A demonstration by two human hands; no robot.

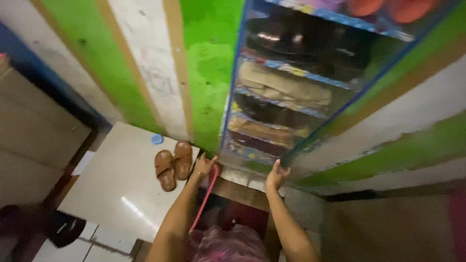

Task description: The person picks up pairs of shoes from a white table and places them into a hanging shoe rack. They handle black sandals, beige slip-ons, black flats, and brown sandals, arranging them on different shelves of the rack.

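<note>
Down low, my left hand (pixel 204 165) is closed around the top of a pink stick (pixel 206 196) that slants back toward my lap, right at the bottom corner of the blue shelf rack (pixel 236 87). My right hand (pixel 276 175) is open, fingers raised, and seems to touch the rack's lower edge. Folded clothes (pixel 284 87) fill its shelves. Just beside my left hand, a pair of brown sandals (pixel 173 164) lies on the pale floor (pixel 116 184).
</note>
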